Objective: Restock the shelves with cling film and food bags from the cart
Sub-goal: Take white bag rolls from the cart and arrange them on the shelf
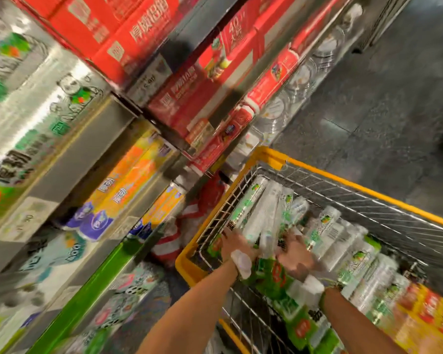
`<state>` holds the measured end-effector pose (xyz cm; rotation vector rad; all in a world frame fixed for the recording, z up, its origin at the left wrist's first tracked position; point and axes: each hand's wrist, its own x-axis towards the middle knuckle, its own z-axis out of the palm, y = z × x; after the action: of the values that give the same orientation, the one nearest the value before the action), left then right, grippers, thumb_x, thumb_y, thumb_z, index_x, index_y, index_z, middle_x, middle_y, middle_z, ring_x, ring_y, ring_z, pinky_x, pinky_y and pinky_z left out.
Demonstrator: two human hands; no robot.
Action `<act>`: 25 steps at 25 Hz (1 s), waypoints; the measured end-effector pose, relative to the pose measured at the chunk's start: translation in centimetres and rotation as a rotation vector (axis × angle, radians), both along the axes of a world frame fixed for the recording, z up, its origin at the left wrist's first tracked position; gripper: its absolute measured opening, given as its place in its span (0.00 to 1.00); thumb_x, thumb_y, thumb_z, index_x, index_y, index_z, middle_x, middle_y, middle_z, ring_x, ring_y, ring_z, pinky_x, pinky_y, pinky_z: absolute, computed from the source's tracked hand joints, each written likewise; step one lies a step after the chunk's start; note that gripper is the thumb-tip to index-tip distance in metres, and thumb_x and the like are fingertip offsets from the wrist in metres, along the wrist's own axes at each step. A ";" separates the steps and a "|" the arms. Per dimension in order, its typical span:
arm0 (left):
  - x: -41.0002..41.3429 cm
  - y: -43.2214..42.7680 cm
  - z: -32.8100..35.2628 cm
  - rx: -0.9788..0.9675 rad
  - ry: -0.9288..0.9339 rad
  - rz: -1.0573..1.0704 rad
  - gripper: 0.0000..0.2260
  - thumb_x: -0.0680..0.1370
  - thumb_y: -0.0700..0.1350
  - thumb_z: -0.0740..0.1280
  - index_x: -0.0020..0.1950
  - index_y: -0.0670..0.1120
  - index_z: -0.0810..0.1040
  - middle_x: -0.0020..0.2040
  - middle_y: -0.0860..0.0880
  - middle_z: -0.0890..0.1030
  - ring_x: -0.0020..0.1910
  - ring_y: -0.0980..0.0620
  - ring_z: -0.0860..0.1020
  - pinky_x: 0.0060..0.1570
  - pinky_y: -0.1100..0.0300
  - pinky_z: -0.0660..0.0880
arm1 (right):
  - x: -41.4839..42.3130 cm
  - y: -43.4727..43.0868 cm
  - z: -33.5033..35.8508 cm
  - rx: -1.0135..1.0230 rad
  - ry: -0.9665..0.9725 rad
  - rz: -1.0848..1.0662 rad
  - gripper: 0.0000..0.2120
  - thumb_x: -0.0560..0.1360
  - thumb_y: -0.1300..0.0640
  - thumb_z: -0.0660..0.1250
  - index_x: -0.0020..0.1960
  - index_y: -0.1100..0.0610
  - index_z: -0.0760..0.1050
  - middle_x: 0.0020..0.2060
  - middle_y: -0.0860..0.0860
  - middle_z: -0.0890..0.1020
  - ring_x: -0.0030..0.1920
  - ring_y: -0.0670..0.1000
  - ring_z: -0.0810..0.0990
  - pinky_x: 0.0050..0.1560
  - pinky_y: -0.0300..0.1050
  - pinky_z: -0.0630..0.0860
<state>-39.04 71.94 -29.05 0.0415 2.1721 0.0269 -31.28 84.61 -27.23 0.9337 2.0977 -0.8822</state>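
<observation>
Head view, heavy motion blur. The cart, wire with a yellow rim, is parked just beside the shelves, and both my hands are down in it. My left hand lies on the white-green roll packs by the cart's left wall; grip or just touch, I cannot tell. My right hand has its fingers spread loose over the packs, holding nothing. My guess is that the rolls are light, stiff along the core, with slick film wrap that slides. I'd take one round the middle so the long ends don't tip. Counts: one cart, two hands, at least eight long roll packs, exact number lost in blur. Green flat packs lie under my wrists, about three, probably soft and floppy. Orange-yellow boxes sit in the near right corner, number unclear.
</observation>
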 end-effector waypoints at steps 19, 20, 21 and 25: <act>1.3 -16.7 29.9 0.756 0.302 0.507 0.21 0.73 0.52 0.76 0.60 0.49 0.72 0.44 0.49 0.82 0.42 0.46 0.82 0.38 0.55 0.82 | -4.5 -3.8 21.0 -0.862 0.643 -0.938 0.20 0.74 0.54 0.67 0.62 0.65 0.75 0.53 0.60 0.81 0.49 0.52 0.81 0.36 0.42 0.80; 1.7 -18.2 31.3 0.812 0.309 0.654 0.19 0.73 0.52 0.75 0.58 0.48 0.73 0.43 0.48 0.82 0.40 0.44 0.82 0.39 0.53 0.82 | -4.6 -5.2 22.8 -0.905 0.665 -0.891 0.20 0.72 0.51 0.70 0.56 0.65 0.77 0.48 0.58 0.81 0.46 0.52 0.80 0.34 0.40 0.79; 2.2 -20.1 32.6 0.873 0.337 0.780 0.19 0.73 0.54 0.75 0.56 0.47 0.75 0.45 0.47 0.81 0.41 0.43 0.83 0.41 0.49 0.83 | -4.7 -6.9 24.7 -0.955 0.691 -0.852 0.18 0.69 0.49 0.73 0.50 0.62 0.78 0.42 0.56 0.81 0.44 0.51 0.79 0.34 0.39 0.79; 4.2 -27.9 38.5 1.063 0.566 0.913 0.12 0.75 0.51 0.73 0.52 0.46 0.77 0.44 0.49 0.83 0.43 0.50 0.82 0.38 0.55 0.81 | -5.6 -12.9 31.3 -1.109 0.743 -0.656 0.16 0.72 0.47 0.72 0.54 0.55 0.79 0.45 0.51 0.85 0.47 0.50 0.84 0.37 0.44 0.83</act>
<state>-34.86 44.04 9.47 -0.3747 2.2633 1.8435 -36.93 71.76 4.12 0.6690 1.2975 -2.6588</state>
